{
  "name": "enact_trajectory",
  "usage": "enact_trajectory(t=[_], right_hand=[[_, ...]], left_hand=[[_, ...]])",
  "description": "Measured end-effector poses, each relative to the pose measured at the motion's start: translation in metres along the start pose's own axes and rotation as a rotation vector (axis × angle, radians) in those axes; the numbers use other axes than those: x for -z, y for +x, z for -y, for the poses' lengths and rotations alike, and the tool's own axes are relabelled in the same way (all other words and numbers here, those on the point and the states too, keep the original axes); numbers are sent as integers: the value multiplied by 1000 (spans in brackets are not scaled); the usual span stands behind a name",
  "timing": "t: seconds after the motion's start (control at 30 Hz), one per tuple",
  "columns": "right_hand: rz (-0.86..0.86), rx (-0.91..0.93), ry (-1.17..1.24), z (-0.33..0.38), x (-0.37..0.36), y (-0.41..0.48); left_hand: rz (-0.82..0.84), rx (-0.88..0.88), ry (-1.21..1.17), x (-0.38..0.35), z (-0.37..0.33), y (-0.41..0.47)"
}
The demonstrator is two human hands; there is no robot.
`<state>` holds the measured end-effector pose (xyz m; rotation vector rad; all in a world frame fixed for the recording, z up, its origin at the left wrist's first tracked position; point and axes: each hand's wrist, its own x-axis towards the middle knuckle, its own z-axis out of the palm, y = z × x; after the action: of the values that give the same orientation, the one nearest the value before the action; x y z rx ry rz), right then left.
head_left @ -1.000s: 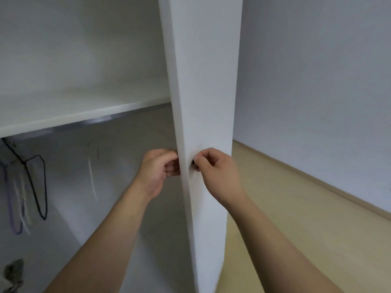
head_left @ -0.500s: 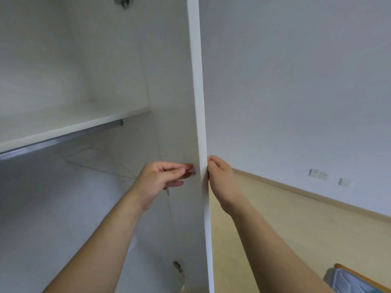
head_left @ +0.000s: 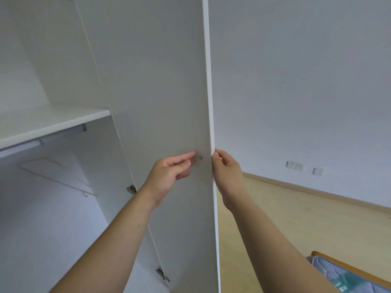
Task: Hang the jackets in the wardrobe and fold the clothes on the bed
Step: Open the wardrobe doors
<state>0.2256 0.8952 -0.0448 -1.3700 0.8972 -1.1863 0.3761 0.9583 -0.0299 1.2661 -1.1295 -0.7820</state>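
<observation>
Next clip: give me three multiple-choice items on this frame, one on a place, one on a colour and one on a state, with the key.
1. Where is the hanger?
A. on the bed
B. inside the wardrobe, below the shelf
C. on the floor
2. What colour is the wardrobe door?
A. white
B. black
C. red
3. How does the wardrobe door stand?
A. shut
B. swung open
C. taken off
Key: 1 B, the wire shows under the shelf. 2 A, its inner face is plain white. 3 B, the interior shows and the right hand holds its edge.
</observation>
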Motion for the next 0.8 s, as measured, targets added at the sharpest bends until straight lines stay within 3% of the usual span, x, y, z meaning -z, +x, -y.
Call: enact_trajectory(t=[0.2,0.33,0.57,0.8], right_hand=[[-156,22,-88,-11,8,8],[-350,127,-197,-12,-5,-2],[-23,198,-168,-14,-86,-19],[266,137,-242,-50,-216,-14]], left_hand=[[55,3,-51,-12,13,16],[75,41,-139,0,17,15],[-252,165,-113,75,38,-8],[-650,264,-130,216,70,-18]])
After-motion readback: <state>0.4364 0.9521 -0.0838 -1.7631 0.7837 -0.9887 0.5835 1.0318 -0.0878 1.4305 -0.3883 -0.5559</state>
